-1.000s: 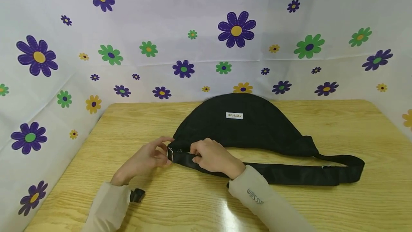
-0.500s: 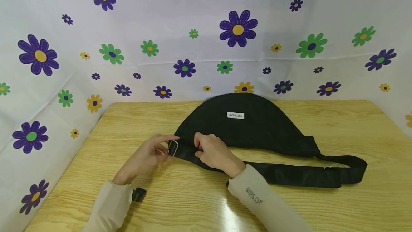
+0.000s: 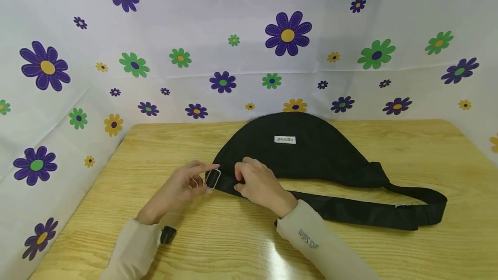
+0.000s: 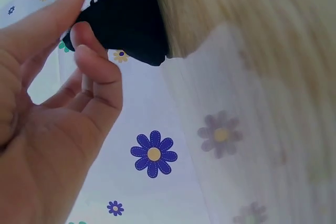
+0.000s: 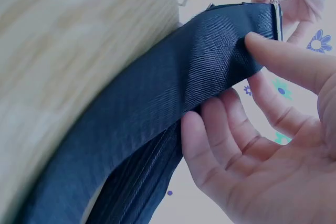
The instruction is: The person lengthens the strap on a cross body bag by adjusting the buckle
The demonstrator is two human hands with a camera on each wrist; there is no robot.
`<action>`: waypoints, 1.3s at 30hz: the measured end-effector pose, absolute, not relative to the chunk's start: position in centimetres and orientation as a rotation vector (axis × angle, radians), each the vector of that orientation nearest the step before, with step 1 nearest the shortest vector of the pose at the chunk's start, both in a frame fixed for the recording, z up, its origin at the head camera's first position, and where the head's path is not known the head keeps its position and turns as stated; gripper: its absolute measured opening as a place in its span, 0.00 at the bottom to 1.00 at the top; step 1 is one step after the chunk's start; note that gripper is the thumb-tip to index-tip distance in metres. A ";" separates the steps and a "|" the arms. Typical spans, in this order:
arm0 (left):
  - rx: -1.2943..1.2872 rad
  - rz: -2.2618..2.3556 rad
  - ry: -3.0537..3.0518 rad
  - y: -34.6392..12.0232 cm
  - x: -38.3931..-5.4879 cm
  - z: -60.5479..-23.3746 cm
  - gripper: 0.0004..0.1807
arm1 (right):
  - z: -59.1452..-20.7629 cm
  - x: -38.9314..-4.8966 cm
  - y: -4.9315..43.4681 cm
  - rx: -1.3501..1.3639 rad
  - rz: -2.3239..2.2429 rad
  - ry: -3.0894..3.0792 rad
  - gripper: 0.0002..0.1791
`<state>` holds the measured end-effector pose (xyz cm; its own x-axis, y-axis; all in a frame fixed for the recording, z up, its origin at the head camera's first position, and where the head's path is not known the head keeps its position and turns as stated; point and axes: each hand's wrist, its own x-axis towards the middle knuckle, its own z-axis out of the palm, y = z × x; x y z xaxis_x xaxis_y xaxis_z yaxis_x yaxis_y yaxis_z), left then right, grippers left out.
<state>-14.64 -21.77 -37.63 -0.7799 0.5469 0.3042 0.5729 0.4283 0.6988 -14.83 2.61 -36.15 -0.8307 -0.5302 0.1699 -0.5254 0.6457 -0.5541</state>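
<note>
A black waist bag (image 3: 307, 159) with a curved top lies on the table, its white label (image 3: 285, 140) upside down. Its black webbing strap (image 3: 350, 209) runs along the near side. At the bag's left end, my left hand (image 3: 180, 188) pinches a silver metal strap buckle (image 3: 217, 180) between forefinger and thumb. Just to the right, my right hand (image 3: 261, 187) grips the strap. In the right wrist view, the right thumb presses on the webbing (image 5: 157, 85) and the other fingers curl beneath it. The left wrist view shows the dark bag fabric (image 4: 128, 22) beyond the left fingertips.
The wooden table (image 3: 218, 245) has a white flower-printed cloth (image 3: 249, 12) behind it and at its sides. On the right, the strap loops back toward the bag, with another metal buckle (image 3: 400, 205) on it. A small black piece (image 3: 168, 234) shows by the left cuff.
The buckle has turned its face up and shifted slightly right, with the left hand moving along. The strap's right loop has slid a little right. The right hand's grip has risen slightly.
</note>
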 end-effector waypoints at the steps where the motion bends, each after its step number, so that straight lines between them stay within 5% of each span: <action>1: -1.039 -1.290 -2.633 -21.7 -14.6 -37.6 0.29 | -36.1 -14.8 2.6 -0.904 -0.968 2.830 0.14; 9: -1.001 -1.219 -2.693 -21.7 -14.7 -37.4 0.29 | -36.5 -15.9 2.9 -0.858 -1.247 2.512 0.01; 20: -0.922 -1.287 -2.806 -21.8 -14.5 -37.3 0.32 | -37.1 -16.8 3.6 -0.614 -1.569 2.095 0.09; 39: -0.985 -1.237 -2.743 -21.7 -14.5 -37.4 0.30 | -37.7 -16.3 2.6 -0.453 -1.727 1.971 0.09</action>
